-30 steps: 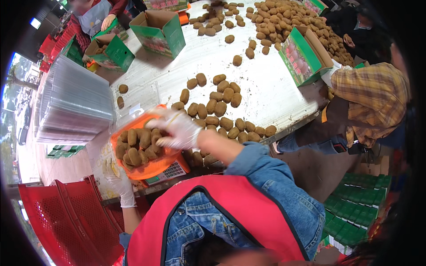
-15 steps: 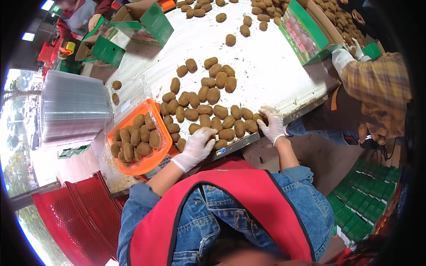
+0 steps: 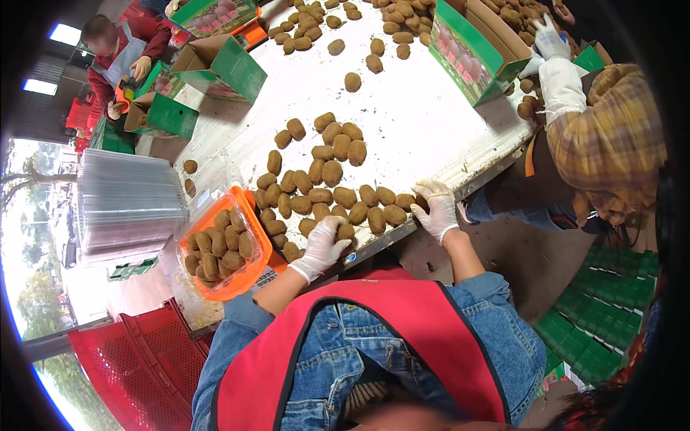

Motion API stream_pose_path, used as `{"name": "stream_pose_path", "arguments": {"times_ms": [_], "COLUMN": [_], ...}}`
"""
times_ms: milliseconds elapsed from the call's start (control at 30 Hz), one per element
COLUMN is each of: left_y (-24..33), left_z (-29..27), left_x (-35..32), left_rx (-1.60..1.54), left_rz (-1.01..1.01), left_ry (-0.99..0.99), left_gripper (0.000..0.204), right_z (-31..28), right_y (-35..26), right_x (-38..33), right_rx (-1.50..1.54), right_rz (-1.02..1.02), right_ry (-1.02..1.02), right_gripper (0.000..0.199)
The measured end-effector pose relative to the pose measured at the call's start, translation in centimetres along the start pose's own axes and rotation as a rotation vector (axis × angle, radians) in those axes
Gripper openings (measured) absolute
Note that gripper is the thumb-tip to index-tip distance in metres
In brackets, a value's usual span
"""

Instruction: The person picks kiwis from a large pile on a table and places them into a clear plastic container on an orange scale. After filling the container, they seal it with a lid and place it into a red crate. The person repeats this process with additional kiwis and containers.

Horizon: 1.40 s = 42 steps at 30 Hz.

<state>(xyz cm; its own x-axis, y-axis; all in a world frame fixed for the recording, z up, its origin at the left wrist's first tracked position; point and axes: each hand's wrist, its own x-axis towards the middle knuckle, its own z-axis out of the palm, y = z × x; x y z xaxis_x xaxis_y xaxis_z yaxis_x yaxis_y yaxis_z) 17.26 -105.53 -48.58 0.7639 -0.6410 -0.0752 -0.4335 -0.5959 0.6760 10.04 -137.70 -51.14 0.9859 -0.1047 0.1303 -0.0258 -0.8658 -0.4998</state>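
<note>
My left hand (image 3: 320, 251), in a clear glove, is closed around a brown kiwifruit (image 3: 345, 231) at the table's near edge, fingers above it and thumb below. My gloved right hand (image 3: 437, 211) lies at the right end of a loose row of kiwifruit, fingers apart, touching the end kiwifruit (image 3: 420, 202). More loose kiwifruit (image 3: 332, 172) spread over the white table (image 3: 402, 136) beyond my hands. Left of them, a clear plastic tray (image 3: 246, 267) full of kiwifruit sits in an orange basket (image 3: 262, 248).
A tall stack of clear trays (image 3: 129, 205) stands at left, above a red crate (image 3: 136, 355). Green cartons (image 3: 244, 68) stand at the far left, another carton (image 3: 467, 61) at the far right. Co-workers are at upper left and right; green packages (image 3: 600, 302) are stacked at lower right.
The whole view has shifted slightly. My left fingers have closed in around a kiwifruit; my right hand stays at the row's end. The right co-worker's gloved hand has risen toward the kiwifruit heap.
</note>
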Motion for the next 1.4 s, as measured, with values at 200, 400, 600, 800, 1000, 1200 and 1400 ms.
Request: {"name": "stream_pose_path", "arguments": {"times_ms": [200,400,600,800,1000,1200,1400], "left_y": [-0.3,0.0,0.4,2.2,0.9,-0.1,0.6], "left_z": [-2.7,-4.1,-3.6,-1.3,-2.9,-4.0,-2.7], "left_x": [-2.3,-2.0,3.4,9.8,11.1,14.6,14.2], "left_rx": [-1.063,-1.693,-0.238,0.577,0.344,0.469,0.466], "left_rz": [-0.568,-0.590,-0.284,-0.191,-0.358,-0.359,-0.350], "left_ry": [0.008,-0.040,0.165,-0.299,-0.287,-0.377,-0.446], "left_gripper": [0.040,0.034,0.024,0.032,0.047,0.068,0.072], "right_z": [1.2,3.6,2.6,0.6,4.8,4.8,2.4], "right_y": [-7.2,-8.3,-6.6,-3.3,-2.7,-5.3,-5.5], "right_x": [0.7,2.1,4.1,8.8,17.5,21.5,21.6], "right_rx": [-0.083,-0.229,0.208,1.770,1.072,0.104,-0.010], "right_rz": [-0.159,-0.218,-0.178,0.277,0.426,-0.030,-0.058], "right_ry": [-0.368,-0.385,-0.318,-0.294,-0.363,-0.519,-0.650], "right_gripper": [0.056,0.056,0.048,0.048,0.020,0.047,0.058]}}
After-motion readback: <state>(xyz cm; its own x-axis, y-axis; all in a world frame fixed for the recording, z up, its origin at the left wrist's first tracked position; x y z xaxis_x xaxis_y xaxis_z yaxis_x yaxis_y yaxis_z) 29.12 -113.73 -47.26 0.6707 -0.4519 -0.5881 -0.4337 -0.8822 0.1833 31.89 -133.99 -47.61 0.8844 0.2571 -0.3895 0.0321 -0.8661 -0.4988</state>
